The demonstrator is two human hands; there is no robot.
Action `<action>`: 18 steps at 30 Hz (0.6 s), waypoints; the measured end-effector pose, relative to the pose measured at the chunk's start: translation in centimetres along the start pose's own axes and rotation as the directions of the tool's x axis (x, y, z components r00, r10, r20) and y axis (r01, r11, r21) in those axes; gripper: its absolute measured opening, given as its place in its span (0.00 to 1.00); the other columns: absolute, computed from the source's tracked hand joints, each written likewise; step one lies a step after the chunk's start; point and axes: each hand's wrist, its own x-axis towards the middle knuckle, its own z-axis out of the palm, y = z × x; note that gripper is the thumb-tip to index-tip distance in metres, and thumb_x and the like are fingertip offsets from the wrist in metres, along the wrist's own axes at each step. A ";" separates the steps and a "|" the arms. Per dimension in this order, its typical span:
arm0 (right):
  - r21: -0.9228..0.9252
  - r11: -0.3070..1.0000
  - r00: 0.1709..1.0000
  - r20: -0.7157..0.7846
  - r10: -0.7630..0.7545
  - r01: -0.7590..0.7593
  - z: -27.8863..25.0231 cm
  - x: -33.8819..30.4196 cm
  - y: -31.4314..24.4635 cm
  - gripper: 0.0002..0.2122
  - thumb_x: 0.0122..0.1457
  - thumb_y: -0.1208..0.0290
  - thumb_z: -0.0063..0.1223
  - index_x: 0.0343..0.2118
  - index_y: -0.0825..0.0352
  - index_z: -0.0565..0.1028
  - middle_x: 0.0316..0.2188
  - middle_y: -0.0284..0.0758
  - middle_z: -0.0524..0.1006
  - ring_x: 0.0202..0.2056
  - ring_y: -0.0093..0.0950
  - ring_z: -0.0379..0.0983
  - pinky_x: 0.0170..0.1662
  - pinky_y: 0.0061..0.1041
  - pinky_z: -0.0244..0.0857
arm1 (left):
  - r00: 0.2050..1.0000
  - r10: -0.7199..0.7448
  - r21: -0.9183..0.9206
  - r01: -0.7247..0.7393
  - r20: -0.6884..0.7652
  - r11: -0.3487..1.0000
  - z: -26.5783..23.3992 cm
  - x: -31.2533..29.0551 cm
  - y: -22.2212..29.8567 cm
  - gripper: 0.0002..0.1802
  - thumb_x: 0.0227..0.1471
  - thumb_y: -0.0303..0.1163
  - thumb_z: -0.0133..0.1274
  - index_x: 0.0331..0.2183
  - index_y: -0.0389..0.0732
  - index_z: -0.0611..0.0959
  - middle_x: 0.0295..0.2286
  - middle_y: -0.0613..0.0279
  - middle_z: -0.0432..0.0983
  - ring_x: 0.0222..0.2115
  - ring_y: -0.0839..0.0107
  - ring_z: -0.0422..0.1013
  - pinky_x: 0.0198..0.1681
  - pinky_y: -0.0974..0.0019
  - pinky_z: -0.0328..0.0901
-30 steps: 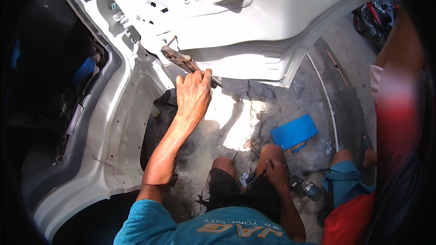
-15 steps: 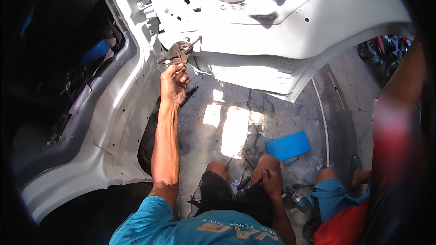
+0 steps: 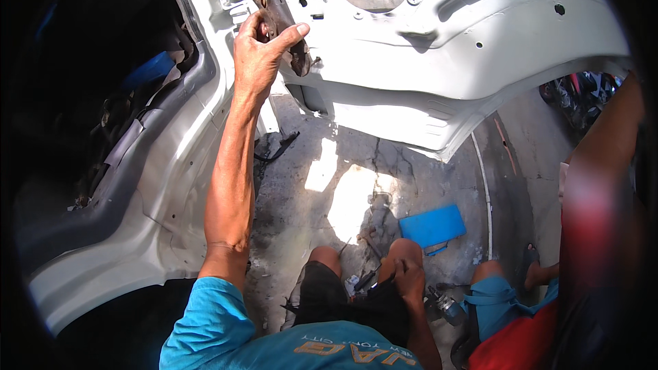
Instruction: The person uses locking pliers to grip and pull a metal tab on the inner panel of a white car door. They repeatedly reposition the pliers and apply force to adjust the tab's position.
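Observation:
My left hand [image 3: 258, 58] reaches up against the white car body panel [image 3: 384, 55], closed round rusty, dark locking pliers [image 3: 279, 12]. Its thumb presses along the thick handle, and the upper end of the tool runs out of the picture's top edge. Whether the pliers grip the panel does not show. Down by my right knee, my right hand [image 3: 410, 278] rests on the thigh with its fingers curled in. Anything inside those fingers is hidden.
A blue flat case [image 3: 432, 225] lies on the concrete floor. Near my knees are a hammer-like tool [image 3: 371, 241] and a power tool [image 3: 449, 308]. Close on the right sits another person in a red top [image 3: 517, 342]. The dark vehicle opening [image 3: 89, 96] is at left.
My left hand has moved up with the pliers and turned them, so the handle now stands nearly upright. My view has shifted slightly. The right hand stays on the thigh.

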 end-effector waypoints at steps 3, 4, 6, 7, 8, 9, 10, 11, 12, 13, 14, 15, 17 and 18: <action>0.112 0.993 0.998 0.039 -0.050 0.045 0.7 0.8 0.1 0.14 0.65 0.64 0.53 0.35 0.73 0.81 0.23 0.41 0.82 0.24 0.33 0.81 0.31 0.33 0.72 | 0.978 0.207 0.251 -0.205 0.019 0.946 0.1 0.5 0.1 0.46 0.39 0.51 0.75 0.51 0.27 0.79 0.37 0.58 0.70 0.35 0.70 0.73 0.37 0.65 0.73; 0.143 0.985 0.994 0.038 -0.106 0.100 0.9 1.4 0.1 0.13 0.65 0.65 0.54 0.37 0.73 0.81 0.24 0.41 0.82 0.25 0.31 0.81 0.30 0.32 0.72 | 0.965 0.261 0.312 -0.257 0.029 0.915 0.6 0.1 0.8 0.45 0.40 0.50 0.75 0.52 0.28 0.79 0.37 0.56 0.70 0.36 0.68 0.73 0.38 0.61 0.73; 0.221 0.951 0.975 0.002 -0.223 0.217 -0.8 3.4 -4.1 0.12 0.66 0.68 0.54 0.43 0.73 0.80 0.27 0.40 0.82 0.26 0.27 0.81 0.30 0.29 0.72 | 0.935 0.324 0.430 -0.354 0.143 0.831 1.6 -0.5 2.4 0.45 0.40 0.47 0.75 0.55 0.31 0.78 0.39 0.58 0.70 0.39 0.68 0.72 0.41 0.62 0.72; 0.271 0.939 0.975 -0.003 -0.220 0.213 -2.6 4.2 -7.6 0.12 0.66 0.69 0.54 0.45 0.73 0.80 0.29 0.39 0.82 0.27 0.26 0.80 0.30 0.27 0.72 | 0.913 0.360 0.349 -0.406 0.191 0.844 2.3 -1.0 2.4 0.42 0.41 0.45 0.74 0.56 0.36 0.79 0.37 0.59 0.69 0.38 0.65 0.71 0.42 0.59 0.70; 0.355 0.932 0.994 0.052 -0.097 0.072 -6.9 3.9 -15.1 0.12 0.67 0.71 0.53 0.48 0.73 0.79 0.31 0.39 0.82 0.28 0.25 0.80 0.31 0.27 0.72 | 0.859 0.446 0.400 -0.511 0.251 0.761 2.3 -1.6 1.5 0.38 0.43 0.40 0.71 0.56 0.40 0.79 0.39 0.57 0.69 0.41 0.63 0.70 0.45 0.55 0.66; 0.361 0.906 0.975 -0.098 -0.198 0.221 -9.7 4.5 -18.8 0.12 0.65 0.72 0.56 0.48 0.72 0.79 0.34 0.40 0.82 0.31 0.27 0.80 0.35 0.28 0.73 | 0.832 0.460 0.435 -0.555 0.311 0.709 2.7 -2.6 1.9 0.35 0.43 0.35 0.69 0.56 0.43 0.79 0.39 0.58 0.69 0.41 0.63 0.69 0.46 0.55 0.63; 0.344 0.864 0.923 -0.249 -0.293 0.367 -11.8 5.3 -21.7 0.12 0.64 0.73 0.58 0.48 0.71 0.79 0.37 0.41 0.82 0.34 0.29 0.80 0.40 0.29 0.73 | 0.800 0.471 0.462 -0.599 0.372 0.654 3.2 -3.9 2.5 0.33 0.44 0.31 0.67 0.55 0.45 0.79 0.39 0.59 0.69 0.42 0.63 0.68 0.47 0.55 0.60; 0.273 0.818 0.830 -0.410 -0.377 0.506 -13.7 6.3 -23.9 0.12 0.64 0.74 0.58 0.49 0.71 0.78 0.39 0.42 0.81 0.35 0.31 0.79 0.41 0.30 0.73 | 0.786 0.452 0.472 -0.616 0.422 0.631 3.7 -4.9 2.5 0.31 0.45 0.29 0.64 0.53 0.47 0.79 0.39 0.60 0.69 0.41 0.64 0.68 0.48 0.55 0.57; 0.183 0.758 0.707 -0.542 -0.454 0.626 -15.0 7.2 -25.5 0.13 0.64 0.75 0.57 0.50 0.71 0.78 0.41 0.43 0.80 0.37 0.32 0.79 0.41 0.31 0.73 | 0.777 0.422 0.488 -0.625 0.468 0.609 3.8 -6.1 2.1 0.28 0.46 0.26 0.62 0.52 0.48 0.79 0.39 0.62 0.69 0.41 0.65 0.67 0.48 0.55 0.55; 0.055 0.733 0.613 -0.592 -0.523 0.678 -16.0 8.0 -26.8 0.13 0.64 0.75 0.57 0.50 0.71 0.78 0.42 0.43 0.80 0.38 0.34 0.79 0.43 0.32 0.73 | 0.768 0.440 0.537 -0.640 0.465 0.549 4.0 -7.5 1.6 0.22 0.49 0.23 0.58 0.48 0.49 0.80 0.38 0.64 0.68 0.39 0.67 0.67 0.48 0.55 0.55; -0.076 0.695 0.504 -0.633 -0.588 0.715 -16.8 8.7 -27.8 0.13 0.64 0.76 0.57 0.51 0.71 0.77 0.44 0.44 0.79 0.40 0.35 0.78 0.44 0.33 0.73 | 0.753 0.437 0.531 -0.658 0.493 0.535 3.9 -8.7 0.8 0.19 0.52 0.22 0.54 0.46 0.49 0.80 0.39 0.65 0.68 0.40 0.67 0.67 0.49 0.54 0.56; -0.105 0.694 0.505 -0.612 -0.609 0.712 -16.5 9.3 -28.0 0.12 0.64 0.76 0.56 0.50 0.72 0.77 0.45 0.46 0.78 0.44 0.37 0.76 0.48 0.35 0.71 | 0.746 0.427 0.572 -0.666 0.510 0.479 3.7 -10.1 -0.1 0.18 0.52 0.23 0.53 0.46 0.48 0.80 0.41 0.65 0.69 0.41 0.67 0.67 0.50 0.53 0.56; -0.008 0.724 0.625 -0.497 -0.602 0.690 -14.4 10.7 -27.1 0.15 0.66 0.68 0.56 0.52 0.71 0.77 0.50 0.48 0.77 0.52 0.43 0.74 0.56 0.40 0.67 | 0.745 0.398 0.623 -0.667 0.536 0.410 3.4 -12.4 -2.3 0.17 0.52 0.23 0.53 0.46 0.46 0.80 0.44 0.64 0.70 0.44 0.67 0.67 0.52 0.52 0.57; 0.047 0.744 0.691 -0.414 -0.592 0.666 -12.7 11.3 -26.6 0.18 0.66 0.64 0.55 0.54 0.71 0.76 0.53 0.49 0.76 0.55 0.45 0.73 0.58 0.41 0.66 | 0.753 0.378 0.636 -0.658 0.539 0.404 3.2 -13.3 -3.7 0.18 0.51 0.23 0.54 0.46 0.45 0.80 0.45 0.63 0.70 0.44 0.66 0.67 0.52 0.52 0.57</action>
